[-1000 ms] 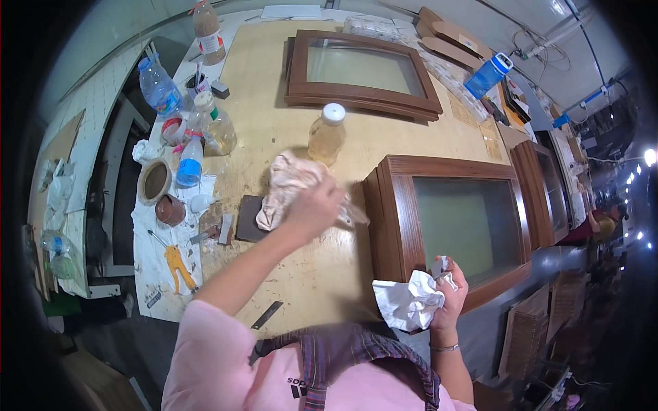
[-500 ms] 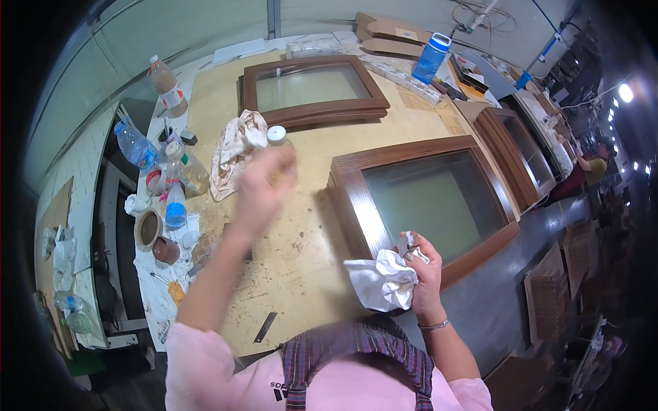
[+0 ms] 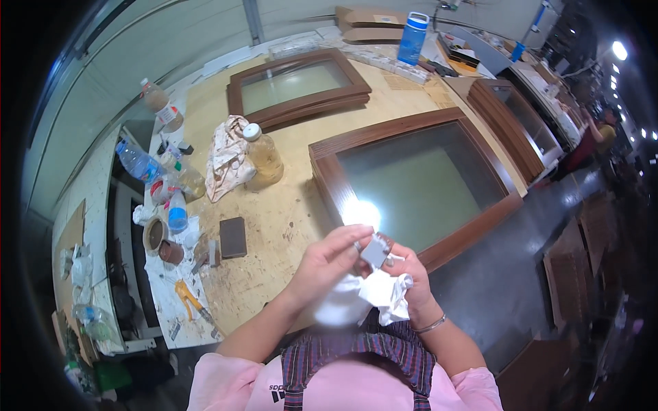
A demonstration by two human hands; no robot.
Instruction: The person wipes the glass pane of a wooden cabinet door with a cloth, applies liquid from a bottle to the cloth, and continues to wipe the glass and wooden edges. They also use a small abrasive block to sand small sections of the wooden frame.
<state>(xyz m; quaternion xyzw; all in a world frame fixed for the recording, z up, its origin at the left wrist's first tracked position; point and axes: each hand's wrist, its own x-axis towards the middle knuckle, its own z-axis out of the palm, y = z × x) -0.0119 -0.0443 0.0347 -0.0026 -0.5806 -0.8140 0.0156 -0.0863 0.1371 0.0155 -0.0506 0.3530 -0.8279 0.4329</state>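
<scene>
1. Far left, a side bench (image 3: 103, 205) carries a clear water bottle (image 3: 137, 162), a small blue-capped bottle (image 3: 177, 212), two brown cups (image 3: 162, 243) and yellow-handled pliers (image 3: 186, 296); it is crowded right up to its edge against the main table.
2. On the wooden worktable (image 3: 288, 212), near its left edge, a dark sanding block (image 3: 233, 237) lies flat, well apart from the hands.
3. Above the block, a stained rag (image 3: 229, 156) lies crumpled, touching a plastic bottle of yellowish liquid (image 3: 262, 157), which stands upright with a white cap.
4. Behind these, a smaller brown window frame (image 3: 299, 83) lies flat near the far edge of the table.
5. Open tabletop runs between the bottle, the block and the near edge, and gives free room on the person's left.
6. The left hand (image 3: 329, 257) hovers over the near table edge, its fingers pinched onto a small grey square piece (image 3: 375, 251).
7. The right hand (image 3: 406, 282) meets it from the other side, fingers curled around a crumpled white cloth (image 3: 380, 291) and touching the grey piece; the exact grip is hard to make out.
8. Just beyond the hands, a large brown window frame (image 3: 329, 181) with a glass pane lies flat, its near corner overhanging the table edge.
9. To the right, bare grey floor (image 3: 521, 274) lies open beside the table.
10. Far right and back, a third frame (image 3: 504, 123) leans, and a blue bottle (image 3: 412, 38) stands upright.
</scene>
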